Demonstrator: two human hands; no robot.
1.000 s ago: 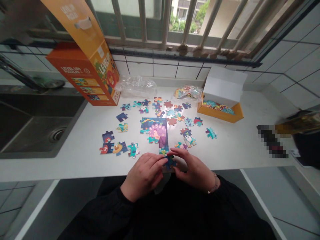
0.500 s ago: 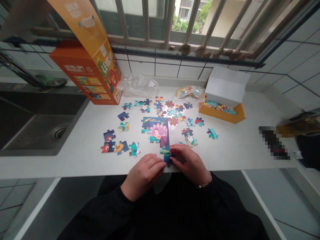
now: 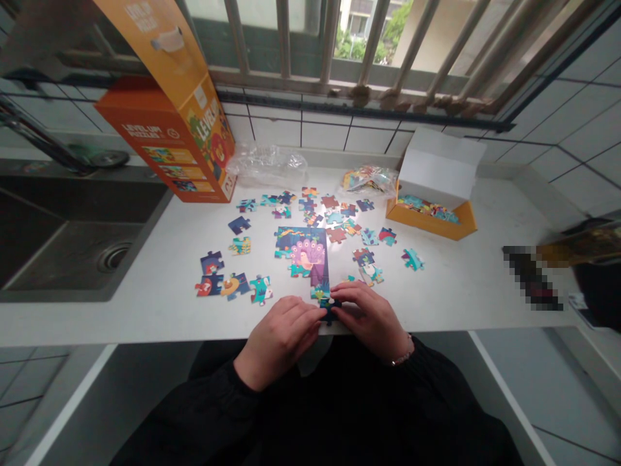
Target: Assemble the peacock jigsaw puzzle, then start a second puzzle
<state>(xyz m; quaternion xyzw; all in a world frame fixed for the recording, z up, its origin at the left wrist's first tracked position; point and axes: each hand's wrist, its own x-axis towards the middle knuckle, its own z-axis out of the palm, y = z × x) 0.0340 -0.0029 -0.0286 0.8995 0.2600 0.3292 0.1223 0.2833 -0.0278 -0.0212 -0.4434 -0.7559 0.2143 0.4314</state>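
Observation:
A dark blue jigsaw puzzle piece (image 3: 330, 312) is between my two hands near the counter's front edge, just below the joined part of a puzzle (image 3: 306, 252) with a pink peacock on it. My right hand (image 3: 372, 318) pinches the piece from the right, thumb and fingers closed. From the left, my left hand (image 3: 285, 330) has its curled fingers closed at the piece's other side; its thumb is mostly hidden. Loose puzzle pieces lie left of the puzzle, among them a piece with a white rabbit (image 3: 262, 289). Others, such as a teal piece (image 3: 412, 259), lie right of it.
An orange puzzle box (image 3: 165, 149) with its lid up stands at the back left, beside a sink (image 3: 140, 252). Crumpled clear plastic (image 3: 266, 163), a bag of pieces (image 3: 369, 180) and an open yellow box (image 3: 431, 220) holding pieces line the back of the counter (image 3: 160, 317).
The dark blue puzzle piece has shifted slightly to the right under the joined puzzle. My left fingertips have moved right with it, while my right hand has barely moved.

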